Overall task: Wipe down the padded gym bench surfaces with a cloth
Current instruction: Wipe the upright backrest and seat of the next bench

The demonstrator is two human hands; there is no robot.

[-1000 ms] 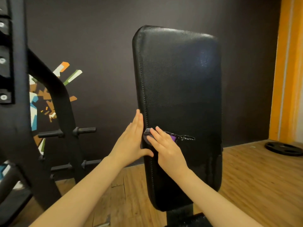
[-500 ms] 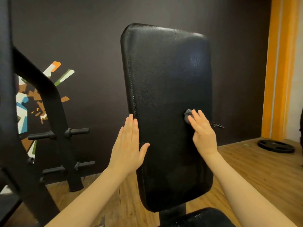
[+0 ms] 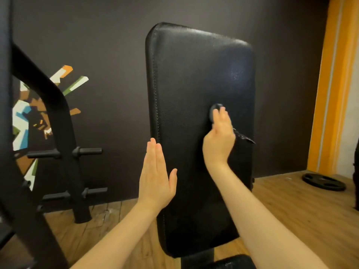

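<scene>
Pressing a dark cloth (image 3: 215,111) against the upright bench (image 3: 194,78) pad mid-frame, my right hand (image 3: 220,138) has flat fingers (image 3: 221,115); my left hand (image 3: 156,181) rests open at the pad's left edge.

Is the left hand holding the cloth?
No, the left hand lies flat and bare at the back pad's edge; the right hand presses the cloth.

Cloth (image 3: 215,109): mostly hidden beneath the right hand (image 3: 220,141), with only a dark edge and a ragged corner exposed. Seat pad (image 3: 229,262): cut off by the lower edge. Rack (image 3: 29,171): cropped at left. Wall mural (image 3: 25,113): partly occluded by rack.
</scene>
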